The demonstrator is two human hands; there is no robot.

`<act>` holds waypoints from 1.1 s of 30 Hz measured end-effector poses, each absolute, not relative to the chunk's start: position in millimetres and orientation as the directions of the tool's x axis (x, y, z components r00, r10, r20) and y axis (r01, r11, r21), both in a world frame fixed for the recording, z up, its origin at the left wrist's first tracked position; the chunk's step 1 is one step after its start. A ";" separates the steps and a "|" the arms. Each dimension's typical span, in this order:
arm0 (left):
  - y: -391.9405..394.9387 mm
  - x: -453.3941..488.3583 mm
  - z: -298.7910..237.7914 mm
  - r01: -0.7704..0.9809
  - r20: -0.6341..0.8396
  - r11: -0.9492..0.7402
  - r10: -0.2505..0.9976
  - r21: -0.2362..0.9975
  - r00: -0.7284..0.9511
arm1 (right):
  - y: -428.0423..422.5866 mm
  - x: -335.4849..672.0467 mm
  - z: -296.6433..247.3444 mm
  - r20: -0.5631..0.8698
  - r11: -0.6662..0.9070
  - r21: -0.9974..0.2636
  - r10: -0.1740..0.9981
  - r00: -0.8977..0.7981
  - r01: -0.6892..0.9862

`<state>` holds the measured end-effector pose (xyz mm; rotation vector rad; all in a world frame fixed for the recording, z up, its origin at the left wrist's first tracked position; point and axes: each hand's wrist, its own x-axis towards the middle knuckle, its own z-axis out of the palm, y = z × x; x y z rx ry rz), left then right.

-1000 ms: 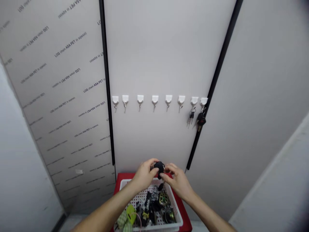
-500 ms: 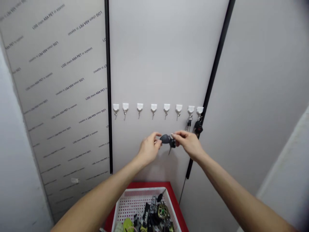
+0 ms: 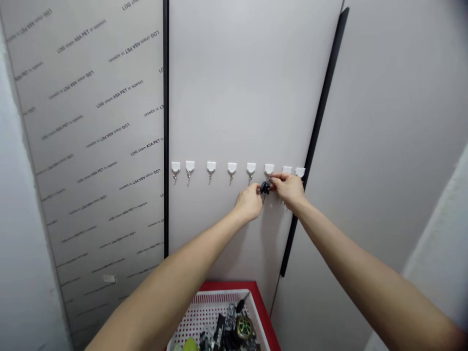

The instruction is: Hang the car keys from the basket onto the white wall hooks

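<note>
A bunch of keys (image 3: 265, 187) with a dark fob is held just under the third white hook (image 3: 269, 169) from the right. My right hand (image 3: 288, 189) pinches the top of the bunch close to that hook's metal wire; whether the ring is over the wire I cannot make out. From the left, my left hand (image 3: 250, 201) closes its fingertips on the dark fob. Behind my right hand, the last two hooks on the right are partly covered, and the keys hanging there are mostly hidden.
Several more white hooks (image 3: 211, 167) run in a row to the left along the pale panel (image 3: 252, 87). Below, a white perforated basket (image 3: 226, 295) with keys and keyrings stands on a red surface (image 3: 261, 304). Black strips (image 3: 166, 126) border the panel.
Both hands have moved up and to the right with the keys, from below the row to the third hook from the right. The fob now points less sideways.
</note>
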<state>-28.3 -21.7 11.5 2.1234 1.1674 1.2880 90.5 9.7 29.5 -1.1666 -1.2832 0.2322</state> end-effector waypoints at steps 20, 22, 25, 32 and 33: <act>-86.9 -96.6 -220.1 0.746 -0.025 -0.350 0.898 0.567 0.440 | -89.9 50.6 -230.7 -0.032 0.447 -0.094 0.892 -0.452 0.890; -88.6 -97.6 -221.5 0.741 -0.014 -0.351 0.900 0.572 0.436 | -87.8 49.5 -227.4 -0.046 0.448 -0.089 0.890 -0.453 0.889; -86.6 -100.9 -223.2 0.726 -0.022 -0.319 0.909 0.609 0.417 | -85.3 51.2 -215.1 -0.025 0.454 -0.191 0.884 -0.466 0.870; -76.6 -96.9 -226.8 0.391 0.000 -0.175 0.913 0.904 0.409 | -79.5 55.4 -183.9 0.122 0.339 -0.660 0.929 -0.350 0.670; -76.7 -93.7 -225.0 0.324 -0.001 -0.151 0.906 0.934 0.424 | -78.0 54.7 -179.2 0.116 0.305 -0.723 0.938 -0.326 0.620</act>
